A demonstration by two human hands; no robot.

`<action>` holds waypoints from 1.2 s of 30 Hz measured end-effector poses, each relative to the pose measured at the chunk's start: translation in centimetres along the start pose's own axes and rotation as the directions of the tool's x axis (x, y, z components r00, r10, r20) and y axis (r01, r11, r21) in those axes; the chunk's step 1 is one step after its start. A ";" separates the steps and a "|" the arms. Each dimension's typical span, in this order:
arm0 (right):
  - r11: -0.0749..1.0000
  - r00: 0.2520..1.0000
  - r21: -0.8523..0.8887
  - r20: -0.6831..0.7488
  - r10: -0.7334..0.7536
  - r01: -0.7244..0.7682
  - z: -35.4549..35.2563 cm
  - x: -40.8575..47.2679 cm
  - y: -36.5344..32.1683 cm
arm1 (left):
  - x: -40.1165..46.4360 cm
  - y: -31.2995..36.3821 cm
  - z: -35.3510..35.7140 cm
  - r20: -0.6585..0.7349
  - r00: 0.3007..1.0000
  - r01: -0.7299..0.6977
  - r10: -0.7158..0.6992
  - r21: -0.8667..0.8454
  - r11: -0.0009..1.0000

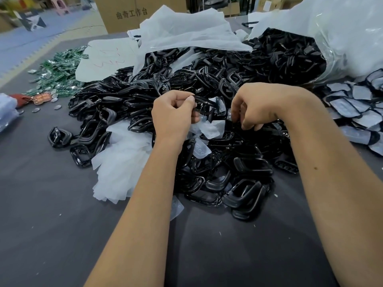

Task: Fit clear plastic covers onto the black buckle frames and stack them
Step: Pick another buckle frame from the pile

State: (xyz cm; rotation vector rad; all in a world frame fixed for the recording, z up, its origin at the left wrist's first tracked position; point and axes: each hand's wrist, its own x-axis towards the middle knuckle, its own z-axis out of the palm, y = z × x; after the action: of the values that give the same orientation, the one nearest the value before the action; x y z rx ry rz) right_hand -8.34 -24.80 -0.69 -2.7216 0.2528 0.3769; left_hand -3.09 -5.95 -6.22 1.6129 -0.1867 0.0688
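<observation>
My left hand pinches a black buckle frame held up above the heap. A clear plastic cover stands at that frame's right end. My right hand hangs over the heap with its fingers curled downward; what its fingertips hold is hidden. Below both hands lies a big pile of black buckle frames. Loose clear covers lie in a white heap to the left of my left forearm. Finished frames with covers are spread at the right.
A large clear bag of black frames lies open at the back right, white plastic sheets behind the pile. Green circuit boards are scattered at the back left. Dark table cloth shows in front. Cardboard boxes stand beyond.
</observation>
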 end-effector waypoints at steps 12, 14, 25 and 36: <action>0.999 0.998 -0.020 0.059 -0.028 0.029 0.0 0.2 0.5 | -0.1 -0.2 -0.4 -0.027 0.997 0.075 -0.078 -0.097 0.992; 0.997 0.997 -0.048 0.039 -0.066 0.067 -0.2 0.3 0.6 | -0.1 -0.2 -0.4 -0.027 0.997 0.074 -0.077 -0.093 0.993; 0.436 0.859 0.750 -0.494 -0.132 0.498 3.0 2.0 -0.9 | 0.1 -0.2 -0.4 -0.064 0.997 0.023 -0.031 -0.128 0.991; 0.253 0.835 0.807 -0.550 -0.010 0.534 5.1 2.3 -2.1 | 0.1 -0.2 -0.3 -0.092 0.995 0.014 -0.025 -0.124 0.992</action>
State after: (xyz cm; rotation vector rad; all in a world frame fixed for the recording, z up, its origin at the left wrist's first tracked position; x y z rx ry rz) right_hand -6.81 -21.15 -5.16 -1.4848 0.0351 -0.4480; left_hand -2.93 -5.68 -6.35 1.4845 -0.1008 0.1152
